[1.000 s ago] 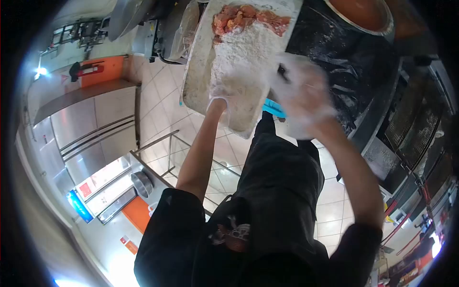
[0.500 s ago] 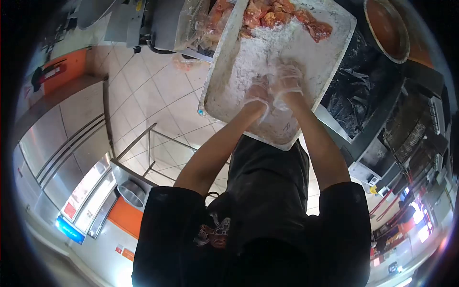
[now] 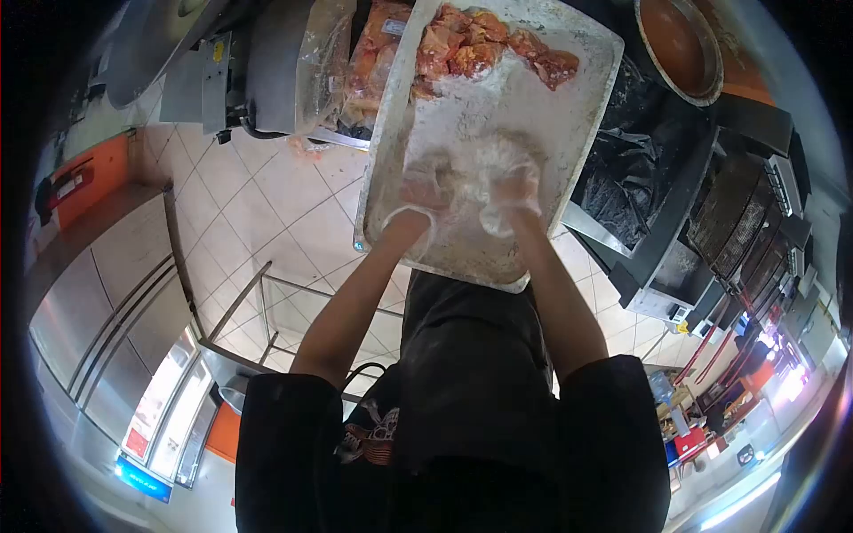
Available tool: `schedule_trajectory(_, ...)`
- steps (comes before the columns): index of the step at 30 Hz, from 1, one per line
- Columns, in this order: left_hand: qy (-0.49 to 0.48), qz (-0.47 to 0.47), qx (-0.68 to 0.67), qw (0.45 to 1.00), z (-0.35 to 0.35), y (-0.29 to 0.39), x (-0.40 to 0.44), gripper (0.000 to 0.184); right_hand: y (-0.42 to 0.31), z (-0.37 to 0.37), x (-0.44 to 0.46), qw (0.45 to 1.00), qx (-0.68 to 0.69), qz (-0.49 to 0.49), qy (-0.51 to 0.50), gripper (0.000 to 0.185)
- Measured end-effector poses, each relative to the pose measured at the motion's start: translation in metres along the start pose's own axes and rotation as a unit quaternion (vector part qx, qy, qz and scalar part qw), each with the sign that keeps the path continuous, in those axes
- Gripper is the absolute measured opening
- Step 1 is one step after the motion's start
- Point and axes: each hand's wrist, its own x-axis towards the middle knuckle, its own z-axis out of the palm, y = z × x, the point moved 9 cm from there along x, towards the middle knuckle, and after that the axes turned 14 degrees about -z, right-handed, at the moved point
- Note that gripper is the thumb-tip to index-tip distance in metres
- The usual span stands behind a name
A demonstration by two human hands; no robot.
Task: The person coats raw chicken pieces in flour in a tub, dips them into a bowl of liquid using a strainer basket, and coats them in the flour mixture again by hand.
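Left hand [image 3: 425, 188], right hand [image 3: 514, 182]: gloved, apart; finger posture indeterminable (blur) | White powder [image 3: 471, 120]: in tray [image 3: 471, 258], below meat pieces [image 3: 475, 44] | Hazard: powder spilling, through brisk handling near the rim

A person wore a black short-sleeved top [image 3: 289, 471], its wide sleeves [image 3: 613, 413] ending near the elbows and leaving both forearms bare. A dark apron [image 3: 471, 355] with a faint greyish cast covered the front. A print [image 3: 373, 437] in white and reddish brown marked the chest's left side, below a thin black cord [image 3: 362, 369]. See-through plastic gloves [image 3: 494, 222], loose and crumpled at the cuffs, covered the left hand [image 3: 426, 186] and right hand [image 3: 514, 180].
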Motion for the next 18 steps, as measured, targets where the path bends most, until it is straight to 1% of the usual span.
schedule_trajectory(1, 0.163, 0.026, 0.127, 0.978, -0.004, -0.009, 0.006, 0.072, 0.002, -0.004, 0.004, 1.0, 0.001, 0.001, 0.001, 0.069)
schedule_trajectory(2, 0.321, 0.052, 0.247, 0.913, -0.011, -0.005, 0.005, 0.069, 0.008, -0.024, 0.015, 0.994, 0.067, -0.002, 0.085, 0.07)
schedule_trajectory(3, 0.324, 0.054, 0.246, 0.912, -0.012, -0.001, 0.02, 0.069, 0.017, -0.046, 0.026, 0.977, 0.131, -0.007, 0.169, 0.07)
schedule_trajectory(4, 0.29, 0.002, 0.373, 0.881, -0.005, -0.002, 0.048, 0.071, 0.027, -0.066, 0.034, 0.949, 0.193, -0.012, 0.249, 0.071)
schedule_trajectory(5, 0.273, -0.025, 0.434, 0.858, -0.007, 0.006, 0.054, 0.072, 0.037, -0.081, 0.037, 0.91, 0.255, -0.017, 0.327, 0.072)
schedule_trajectory(6, 0.253, -0.049, 0.493, 0.831, -0.01, 0.014, 0.059, 0.073, 0.034, -0.079, 0.05, 0.909, 0.254, -0.017, 0.33, 0.072)
schedule_trajectory(7, 0.193, -0.061, 0.329, 0.922, -0.03, 0.036, 0.049, 0.073, 0.03, -0.076, 0.061, 0.906, 0.177, 0.028, 0.383, 0.071)
schedule_trajectory(8, 0.158, -0.064, 0.244, 0.955, -0.028, 0.036, 0.046, 0.073, 0.024, -0.074, 0.064, 0.894, 0.1, 0.074, 0.43, 0.07)
schedule_trajectory(9, 0.125, -0.07, 0.156, 0.977, -0.027, 0.035, 0.044, 0.073, 0.017, -0.069, 0.065, 0.893, 0.101, 0.075, 0.433, 0.07)
schedule_trajectory(11, 0.185, 0.005, 0.103, 0.977, 0.011, -0.001, 0.065, 0.066, -0.001, -0.052, 0.066, 0.914, 0.163, 0.024, 0.371, 0.073)
schedule_trajectory(12, 0.188, 0.016, 0.106, 0.976, 0.015, -0.004, 0.063, 0.063, -0.017, -0.061, 0.051, 0.96, 0.155, -0.025, 0.232, 0.068)
schedule_trajectory(13, 0.171, 0.012, 0.142, 0.975, 0.011, 0.002, 0.055, 0.061, -0.023, -0.058, 0.048, 0.965, 0.13, -0.043, 0.226, 0.066)
schedule_trajectory(16, 0.082, -0.018, 0.273, 0.958, 0.002, 0.013, 0.026, 0.052, -0.026, -0.032, 0.031, 0.971, 0.059, -0.071, 0.22, 0.059)
schedule_trajectory(18, 0.069, -0.01, 0.306, 0.949, 0.001, 0.003, 0.017, 0.047, -0.025, -0.01, 0.018, 0.974, 0.021, -0.077, 0.214, 0.055)
